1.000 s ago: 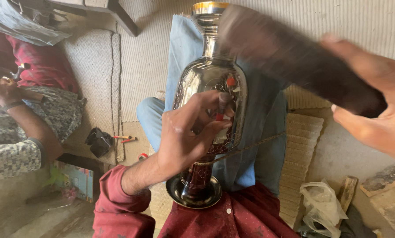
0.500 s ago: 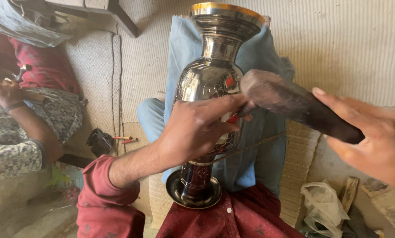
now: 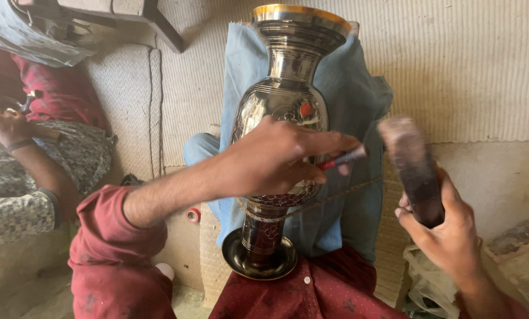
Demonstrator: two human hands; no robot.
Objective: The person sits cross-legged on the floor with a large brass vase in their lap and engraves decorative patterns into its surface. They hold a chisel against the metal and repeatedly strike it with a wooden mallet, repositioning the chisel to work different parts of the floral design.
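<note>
A tall engraved metal vase with a gold rim lies on a blue cloth across my lap, its round foot toward me. My left hand rests on the vase's belly and grips a thin tool with a red handle, whose tip points right. My right hand holds a dark wooden mallet upright, just right of the tool's end. A cord wraps around the vase's narrow stem and runs off to the right.
Another person in patterned clothing sits at the left, a hand raised near the edge. A woven mat covers the floor behind the vase. A plastic bag lies at the lower right, and a wooden stool leg shows at top left.
The mallet has swung down from high across the vase to upright at the right of the tool. My left hand slid further right over the vase's belly.
</note>
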